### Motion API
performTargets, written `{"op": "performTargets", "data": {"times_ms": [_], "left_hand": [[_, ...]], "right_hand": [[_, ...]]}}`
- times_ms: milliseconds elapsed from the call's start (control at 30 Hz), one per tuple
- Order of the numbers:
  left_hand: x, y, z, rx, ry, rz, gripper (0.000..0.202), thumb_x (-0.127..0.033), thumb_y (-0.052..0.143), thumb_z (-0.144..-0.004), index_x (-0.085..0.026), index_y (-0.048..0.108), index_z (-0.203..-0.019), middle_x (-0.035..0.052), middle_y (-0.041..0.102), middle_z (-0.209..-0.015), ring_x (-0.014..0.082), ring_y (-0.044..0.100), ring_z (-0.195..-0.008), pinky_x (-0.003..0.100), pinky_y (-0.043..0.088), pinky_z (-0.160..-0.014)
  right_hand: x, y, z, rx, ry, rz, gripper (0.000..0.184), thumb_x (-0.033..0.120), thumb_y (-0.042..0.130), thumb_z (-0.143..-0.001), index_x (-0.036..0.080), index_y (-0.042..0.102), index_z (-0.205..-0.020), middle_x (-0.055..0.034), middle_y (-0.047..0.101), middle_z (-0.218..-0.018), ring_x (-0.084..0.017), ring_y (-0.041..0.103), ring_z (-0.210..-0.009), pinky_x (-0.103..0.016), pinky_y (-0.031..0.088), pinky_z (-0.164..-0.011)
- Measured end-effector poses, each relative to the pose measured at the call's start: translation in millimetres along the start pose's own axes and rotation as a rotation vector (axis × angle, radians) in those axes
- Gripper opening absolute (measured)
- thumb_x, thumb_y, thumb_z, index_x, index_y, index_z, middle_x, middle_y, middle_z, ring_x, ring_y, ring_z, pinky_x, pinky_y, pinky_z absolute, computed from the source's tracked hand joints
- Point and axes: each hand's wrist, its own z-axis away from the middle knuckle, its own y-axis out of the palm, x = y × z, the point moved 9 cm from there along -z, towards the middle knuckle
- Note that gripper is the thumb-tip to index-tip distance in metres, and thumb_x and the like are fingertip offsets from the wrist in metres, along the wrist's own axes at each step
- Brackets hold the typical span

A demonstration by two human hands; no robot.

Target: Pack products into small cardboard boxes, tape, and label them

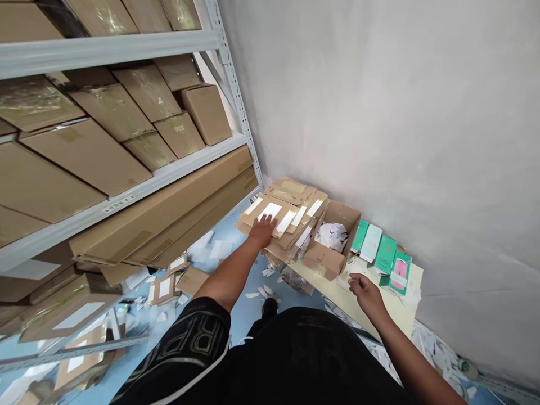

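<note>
Shelving [181, 40] of pale metal stands at the far left, its levels packed with brown cardboard boxes [86, 157], several wrapped in shiny clear tape. Long cartons [169, 208] lie side by side along a lower level. Beneath and beside them, the blue floor [236, 287] is strewn with white paper scraps [264, 291] and a few flat cardboard pieces [164, 287] bearing white labels.

Next comes the left hand [262, 230], palm down with the fingers spread, clenching nothing; it rests on top of a stack of flattened cardboard [287, 194]. White strips and labels [287, 221] show on the upper sheets. The stack sits at the left end of the pale yellow desk [399, 312], against the grey wall [400, 112].

Just right of the stack, an open cardboard box [324, 261] holds crumpled white paper [332, 236]. Farther right, the right hand [366, 293] is over the near part of the desk, fingers curled beside a bit of white paper; whether they grip it cannot be told. Beyond that hand, green boxes [385, 253] stand in a row, the rightmost with a pink patch. More white scraps are heaped below the desk's right end.
</note>
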Motion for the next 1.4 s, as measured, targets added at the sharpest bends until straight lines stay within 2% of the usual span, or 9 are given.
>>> {"op": "performTargets", "data": {"times_ms": [200,333,467,667,900,1000,1100,1267,1400], "left_hand": [[30.6,16.2,-30.3,0.043,0.269,0.013,0.085,-0.014,0.063,-0.077,-0.012,0.037,-0.158,0.0257,0.026,-0.167,0.0388,0.029,-0.154,0.054,0.026,-0.121],[42.9,3.2,-26.4,0.019,0.493,0.042,0.082,-0.018,0.068,-0.074,-0.016,0.047,-0.153,0.0207,0.039,-0.163,0.0361,0.039,-0.150,0.048,0.030,-0.122],[55.5,-42.4,-25.7,-0.123,0.586,0.140,0.061,-0.023,0.056,-0.087,-0.015,0.054,-0.148,0.0155,0.051,-0.156,0.0297,0.046,-0.146,0.045,0.031,-0.123],[86.3,-129.5,-18.7,-0.473,0.443,0.426,0.047,-0.037,0.043,-0.101,-0.017,0.061,-0.139,0.0121,0.066,-0.140,0.0265,0.061,-0.130,0.039,0.044,-0.114],[97.4,-185.7,38.1,-0.669,0.247,0.777,0.049,-0.056,0.052,-0.097,-0.017,0.069,-0.121,0.0111,0.077,-0.112,0.0290,0.071,-0.111,0.036,0.055,-0.096],[69.9,-200.1,69.5,-0.672,0.299,0.949,0.054,-0.063,0.056,-0.093,-0.015,0.071,-0.115,0.0108,0.077,-0.110,0.0295,0.071,-0.110,0.038,0.055,-0.097],[17.0,-204.5,95.4,-0.578,0.388,1.103,0.063,-0.069,0.059,-0.089,-0.013,0.071,-0.115,0.0124,0.076,-0.111,0.0310,0.069,-0.113,0.043,0.054,-0.101],[-121.9,-171.9,128.3,-0.194,0.506,1.306,0.074,-0.075,0.064,-0.082,-0.012,0.067,-0.121,0.0141,0.076,-0.108,0.0317,0.071,-0.105,0.047,0.058,-0.094],[-250.6,-129.7,160.0,0.038,0.659,1.313,0.071,-0.075,0.063,-0.083,-0.014,0.068,-0.120,0.0133,0.076,-0.106,0.0304,0.072,-0.102,0.045,0.058,-0.091]], "right_hand": [[-9.2,22.1,28.3,-0.191,0.131,-0.055,0.046,0.058,0.063,-0.078,0.022,0.072,-0.104,-0.0067,0.077,-0.095,-0.028,0.075,-0.083,-0.037,0.056,-0.076],[-9.8,47.4,55.6,-0.311,0.246,-0.085,0.047,0.060,0.066,-0.074,0.022,0.072,-0.101,-0.0065,0.077,-0.094,-0.029,0.076,-0.080,-0.037,0.056,-0.073],[4.5,70.0,72.4,-0.394,0.279,-0.111,0.048,0.060,0.067,-0.074,0.021,0.071,-0.102,-0.0075,0.077,-0.098,-0.029,0.076,-0.083,-0.038,0.057,-0.077],[18.0,74.5,87.7,-0.484,0.235,-0.061,0.044,0.058,0.067,-0.076,0.021,0.073,-0.099,-0.0086,0.078,-0.101,-0.030,0.076,-0.087,-0.041,0.058,-0.081],[22.5,66.0,97.1,-0.506,0.176,-0.028,0.044,0.059,0.065,-0.079,0.022,0.073,-0.102,-0.0082,0.078,-0.101,-0.030,0.074,-0.090,-0.041,0.057,-0.083],[36.8,52.7,101.6,-0.508,0.121,-0.047,0.042,0.058,0.066,-0.080,0.023,0.073,-0.103,-0.0080,0.078,-0.100,-0.030,0.073,-0.095,-0.041,0.056,-0.086],[61.3,19.5,115.1,-0.561,0.002,-0.081,0.044,0.056,0.066,-0.083,0.022,0.072,-0.112,-0.0110,0.075,-0.115,-0.030,0.070,-0.105,-0.042,0.055,-0.093],[89.9,-80.3,172.8,-0.794,-0.276,-0.283,0.069,0.053,0.066,-0.087,0.023,0.050,-0.147,-0.0135,0.053,-0.152,-0.031,0.053,-0.138,-0.048,0.046,-0.111],[65.6,-155.6,237.1,-0.872,-0.414,-0.408,0.067,0.053,0.060,-0.090,0.023,0.046,-0.149,-0.0118,0.053,-0.153,-0.029,0.048,-0.142,-0.046,0.041,-0.117]]}}
